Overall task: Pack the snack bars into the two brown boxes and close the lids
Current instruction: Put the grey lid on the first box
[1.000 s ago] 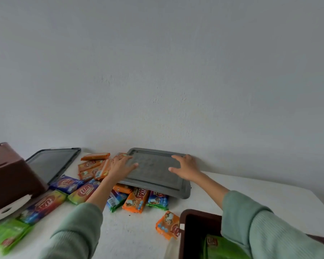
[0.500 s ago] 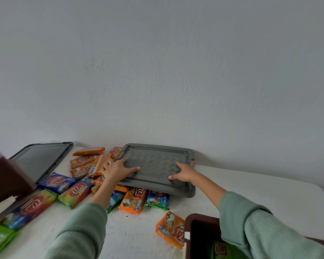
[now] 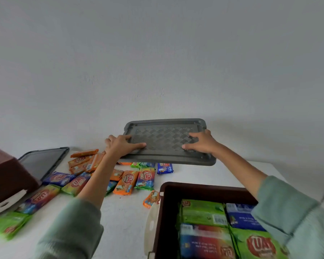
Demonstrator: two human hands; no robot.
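A grey patterned lid point(image 3: 166, 141) is lifted off the table, held level in the air near the wall. My left hand point(image 3: 121, 146) grips its left edge and my right hand point(image 3: 202, 142) grips its right side. Below, at the front right, stands an open brown box point(image 3: 166, 199) packed with green, blue and red snack packs point(image 3: 204, 214). Loose snack bars point(image 3: 127, 182) in orange, blue and green wrappers lie scattered on the white table point(image 3: 123, 221) under and left of the lid. A second brown box point(image 3: 6, 174) sits at the left edge.
A second grey lid point(image 3: 43, 161) lies flat beside the left box. Green packs point(image 3: 6, 224) lie at the front left corner. A white handle point(image 3: 151, 221) sticks out from the near box's left side. A plain wall rises right behind the table.
Both hands have raised the grey lid off the pile of snack bars and brought it up and rightward. The view has tilted down, so the near box's contents show.
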